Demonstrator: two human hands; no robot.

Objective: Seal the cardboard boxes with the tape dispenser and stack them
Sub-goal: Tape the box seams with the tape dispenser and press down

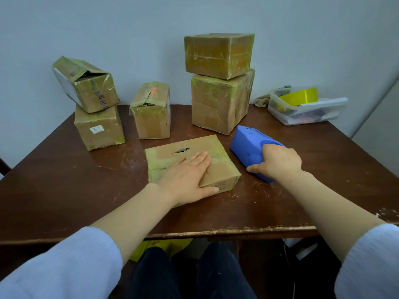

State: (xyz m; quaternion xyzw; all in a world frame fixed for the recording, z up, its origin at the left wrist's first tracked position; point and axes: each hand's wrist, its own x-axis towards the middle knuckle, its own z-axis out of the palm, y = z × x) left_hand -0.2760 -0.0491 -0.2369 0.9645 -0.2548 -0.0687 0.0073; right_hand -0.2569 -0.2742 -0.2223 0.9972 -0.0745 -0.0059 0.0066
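**Desk:** What is the head camera showing?

**Caption:** The left hand (190, 175) is lying flat, fingers straight, pressing the flat box (170, 154) at mid-table (64, 180). The right hand (278, 160) is gripping the blue tape dispenser (248, 145), which is resting just right of the box.

**Desk:** And the split seam (181, 150)?

**Caption:** It is running roughly left to right, so the nearer right hand is probably facing a leftward sweep.

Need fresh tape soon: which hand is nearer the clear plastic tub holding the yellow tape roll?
Right. The right hand grips the blue tape dispenser, front-left of the clear plastic tub; the left hand lies on the flat cardboard box, farther left.
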